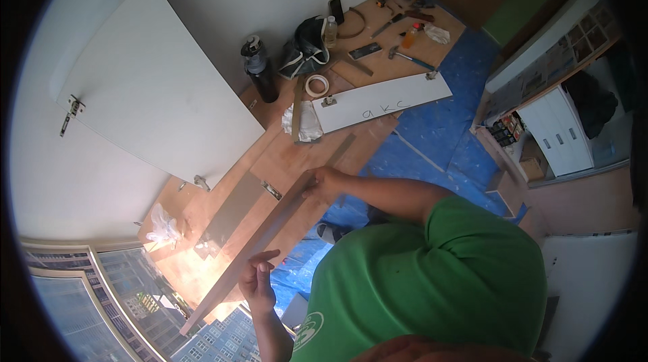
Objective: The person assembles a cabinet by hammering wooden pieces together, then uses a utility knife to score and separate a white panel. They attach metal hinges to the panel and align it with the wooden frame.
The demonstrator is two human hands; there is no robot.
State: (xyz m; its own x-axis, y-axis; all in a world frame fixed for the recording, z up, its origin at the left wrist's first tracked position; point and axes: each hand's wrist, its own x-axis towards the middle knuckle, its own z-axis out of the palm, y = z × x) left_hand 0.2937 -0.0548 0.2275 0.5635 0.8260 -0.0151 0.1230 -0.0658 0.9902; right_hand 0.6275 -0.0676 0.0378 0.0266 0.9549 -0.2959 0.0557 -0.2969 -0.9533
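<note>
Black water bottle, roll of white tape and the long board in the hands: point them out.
Black water bottle [260, 73]: head view, on its body.
Roll of white tape [316, 85]: head view, on its ring.
Long board [270, 230]: head view, on its narrow edge.

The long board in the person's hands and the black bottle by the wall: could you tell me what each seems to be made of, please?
The long board, held on edge by the left hand and right hand, looks like laminated wood panel: a thin, straight, pale brown edge with a metal fitting. The black bottle looks like matt metal or hard plastic with a grey cap; the picture does not settle which.
</note>
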